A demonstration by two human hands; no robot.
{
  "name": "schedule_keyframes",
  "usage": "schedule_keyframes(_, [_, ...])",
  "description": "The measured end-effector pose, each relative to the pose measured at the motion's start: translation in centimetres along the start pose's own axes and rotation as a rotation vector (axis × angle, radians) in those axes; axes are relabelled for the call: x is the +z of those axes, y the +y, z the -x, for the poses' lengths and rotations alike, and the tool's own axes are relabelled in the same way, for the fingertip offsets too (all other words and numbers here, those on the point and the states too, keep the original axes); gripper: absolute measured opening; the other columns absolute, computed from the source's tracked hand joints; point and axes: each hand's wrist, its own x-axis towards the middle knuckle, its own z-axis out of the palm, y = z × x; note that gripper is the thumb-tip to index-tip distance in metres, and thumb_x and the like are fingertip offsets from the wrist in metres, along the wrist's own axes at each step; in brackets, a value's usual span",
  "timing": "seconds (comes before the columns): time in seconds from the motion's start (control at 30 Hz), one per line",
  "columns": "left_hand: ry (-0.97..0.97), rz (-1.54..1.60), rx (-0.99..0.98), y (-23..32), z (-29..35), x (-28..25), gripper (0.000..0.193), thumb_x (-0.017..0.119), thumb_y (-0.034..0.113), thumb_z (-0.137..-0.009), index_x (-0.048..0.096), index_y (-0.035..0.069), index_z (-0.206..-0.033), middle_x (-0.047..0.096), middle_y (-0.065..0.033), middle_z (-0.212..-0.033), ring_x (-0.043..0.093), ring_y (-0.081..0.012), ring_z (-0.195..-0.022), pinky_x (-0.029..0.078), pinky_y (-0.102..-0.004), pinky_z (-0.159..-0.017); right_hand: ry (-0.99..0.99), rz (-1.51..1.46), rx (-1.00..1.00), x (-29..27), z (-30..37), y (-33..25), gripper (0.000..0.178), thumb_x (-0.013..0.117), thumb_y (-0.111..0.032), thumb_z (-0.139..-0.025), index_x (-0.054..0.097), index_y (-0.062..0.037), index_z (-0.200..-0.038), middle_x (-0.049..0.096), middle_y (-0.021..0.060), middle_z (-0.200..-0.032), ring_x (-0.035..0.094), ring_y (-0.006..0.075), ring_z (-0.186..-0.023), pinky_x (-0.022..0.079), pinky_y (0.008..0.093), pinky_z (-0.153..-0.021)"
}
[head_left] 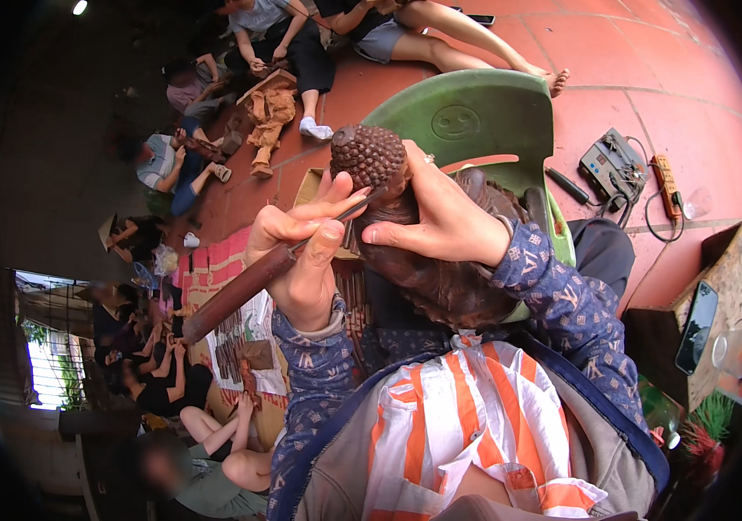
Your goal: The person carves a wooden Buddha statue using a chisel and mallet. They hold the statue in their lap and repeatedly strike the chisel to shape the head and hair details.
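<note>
A dark brown carved wooden statue [440, 282] leans across my lap and against a green plastic chair [497, 100]. Its head is covered in small round knobs. My right hand [453, 213] wraps round the statue at the neck and shoulder, thumb pressed on the front. Between the fingers of my left hand [301, 252] is a carving chisel [240, 293] with a thick reddish-brown wooden handle. The thin metal blade points up and right to the statue just below the knobbed head. Whether the tip touches the wood is hard to tell.
Many carving tools lie on a cloth [255, 326] to the left. A grey electrical box [612, 165] and an orange power strip [666, 184] with cables are at right. A phone [697, 326] rests on a wooden box [735, 269]. Several people sit along the left and far side, near another statue [268, 122].
</note>
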Motion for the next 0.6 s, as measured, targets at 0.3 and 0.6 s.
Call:
schedule_keyframes(0.3, [0.125,-0.125,0.087,0.5,0.3,1.6,0.02,0.058,-0.002,-0.087,0.039,0.002,-0.086,0.063,-0.0298,-0.091,0.064,-0.0436,-0.099,0.047,-0.0545,-0.096,0.064,0.234,0.123,-3.8,4.0,-1.8,0.07,0.075,-0.022,-0.078,0.038,0.0044,-0.132,0.048,0.0228,-0.126,0.048,0.0367,-0.119,0.037,0.0402,-0.102])
schedule_keyframes(0.6, [0.134,-0.238,0.101,0.9,0.2,2.8,0.02,0.059,-0.003,-0.089,0.04,0.002,-0.086,0.065,-0.0312,-0.097,0.065,-0.0385,-0.103,0.045,-0.0519,-0.099,0.178,0.551,0.859,-7.1,19.7,0.1,0.053,0.065,-0.026,-0.088,0.044,0.0032,-0.127,0.053,0.0252,-0.117,0.054,0.0369,-0.108,0.044,0.0409,-0.091])
